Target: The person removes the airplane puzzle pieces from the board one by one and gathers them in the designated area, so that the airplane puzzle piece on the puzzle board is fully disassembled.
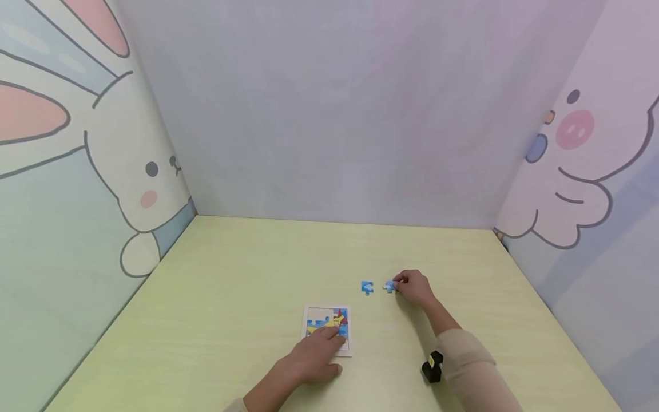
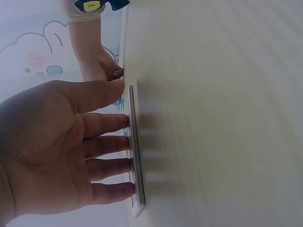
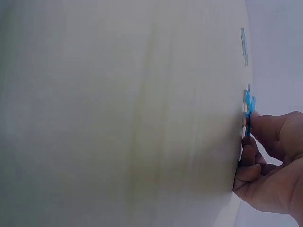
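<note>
A white-framed puzzle (image 1: 304,320) with blue, yellow and red pieces lies near the front of the table. My left hand (image 1: 315,355) rests on it with fingers spread straight; in the left wrist view the fingertips of that hand (image 2: 71,146) touch the board (image 2: 136,156). Farther back on the right, my right hand (image 1: 414,288) pinches a blue and white piece (image 1: 388,286) between thumb and fingers, low at the table surface. The right wrist view shows the right hand (image 3: 277,161) at the edge of this blue piece (image 3: 248,106).
Another blue piece (image 1: 367,286) lies left of the pinched one. The pale yellow-green table (image 1: 247,257) is bordered by a grey back wall and side walls with cartoon animals. A black device (image 1: 433,367) is strapped at my right sleeve.
</note>
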The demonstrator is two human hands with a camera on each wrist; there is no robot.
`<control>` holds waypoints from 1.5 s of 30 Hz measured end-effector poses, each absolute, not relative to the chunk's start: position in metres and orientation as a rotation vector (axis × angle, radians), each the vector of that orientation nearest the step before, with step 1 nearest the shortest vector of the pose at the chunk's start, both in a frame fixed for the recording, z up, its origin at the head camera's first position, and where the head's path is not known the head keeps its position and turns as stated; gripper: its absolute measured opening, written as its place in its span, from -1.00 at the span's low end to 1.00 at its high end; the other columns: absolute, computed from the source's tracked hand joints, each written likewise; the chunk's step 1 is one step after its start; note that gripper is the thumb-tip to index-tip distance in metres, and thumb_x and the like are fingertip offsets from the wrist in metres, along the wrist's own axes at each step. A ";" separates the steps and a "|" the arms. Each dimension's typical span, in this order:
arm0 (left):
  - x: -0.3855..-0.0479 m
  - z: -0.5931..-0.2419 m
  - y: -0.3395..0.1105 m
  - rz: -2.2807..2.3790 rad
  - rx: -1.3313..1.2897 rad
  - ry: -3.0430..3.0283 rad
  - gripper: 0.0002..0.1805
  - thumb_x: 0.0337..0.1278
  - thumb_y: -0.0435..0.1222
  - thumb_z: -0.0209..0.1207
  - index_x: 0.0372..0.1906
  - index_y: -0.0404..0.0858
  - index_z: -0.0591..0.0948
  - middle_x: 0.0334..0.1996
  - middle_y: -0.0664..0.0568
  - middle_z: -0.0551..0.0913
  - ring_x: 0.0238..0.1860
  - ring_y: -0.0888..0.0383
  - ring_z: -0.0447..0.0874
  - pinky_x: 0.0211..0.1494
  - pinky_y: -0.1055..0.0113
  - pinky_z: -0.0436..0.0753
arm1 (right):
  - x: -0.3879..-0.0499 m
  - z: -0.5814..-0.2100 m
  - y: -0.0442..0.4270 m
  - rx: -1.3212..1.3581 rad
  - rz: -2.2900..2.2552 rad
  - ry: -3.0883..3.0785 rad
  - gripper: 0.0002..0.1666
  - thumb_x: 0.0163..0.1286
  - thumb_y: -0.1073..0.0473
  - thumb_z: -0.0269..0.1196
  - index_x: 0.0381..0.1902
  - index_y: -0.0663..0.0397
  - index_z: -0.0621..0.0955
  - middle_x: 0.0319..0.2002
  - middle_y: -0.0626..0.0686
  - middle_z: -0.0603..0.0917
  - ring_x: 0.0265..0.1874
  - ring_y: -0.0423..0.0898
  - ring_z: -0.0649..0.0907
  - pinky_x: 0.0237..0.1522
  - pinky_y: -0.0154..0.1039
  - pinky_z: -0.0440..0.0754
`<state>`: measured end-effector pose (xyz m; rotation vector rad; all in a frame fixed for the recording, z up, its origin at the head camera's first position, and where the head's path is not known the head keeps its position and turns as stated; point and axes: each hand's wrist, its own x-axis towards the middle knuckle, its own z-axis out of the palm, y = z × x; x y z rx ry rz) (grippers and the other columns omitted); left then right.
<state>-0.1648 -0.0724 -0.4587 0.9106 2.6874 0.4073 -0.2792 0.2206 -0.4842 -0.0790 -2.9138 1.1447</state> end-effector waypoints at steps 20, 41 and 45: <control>-0.166 -0.461 -0.074 0.404 0.909 2.706 -0.44 0.17 -0.10 0.30 0.27 -0.18 0.56 0.34 -0.04 0.46 0.37 -0.06 0.37 0.29 0.04 0.48 | -0.262 -0.473 0.234 -0.076 1.400 -2.761 -0.75 0.43 0.33 0.21 -0.03 0.43 0.63 -0.34 0.11 0.62 -0.36 -0.07 0.50 -0.35 -0.26 0.47; -0.165 -0.463 -0.073 0.419 0.897 2.692 -0.40 0.18 -0.07 0.27 0.31 -0.19 0.53 0.38 -0.08 0.42 0.40 -0.12 0.34 0.32 -0.02 0.45 | -0.227 -0.475 0.209 0.113 1.631 -2.650 -0.71 0.43 0.19 0.25 -0.08 0.37 0.64 -0.28 0.04 0.69 -0.32 -0.13 0.57 -0.31 -0.32 0.53; -0.166 -0.462 -0.073 0.409 0.894 2.687 -0.40 0.19 -0.06 0.27 0.32 -0.18 0.53 0.39 -0.07 0.42 0.40 -0.11 0.34 0.32 -0.02 0.45 | -0.222 -0.473 0.199 0.151 1.650 -2.643 -0.72 0.39 0.17 0.28 -0.12 0.33 0.65 -0.30 -0.02 0.70 -0.31 -0.15 0.59 -0.31 -0.31 0.55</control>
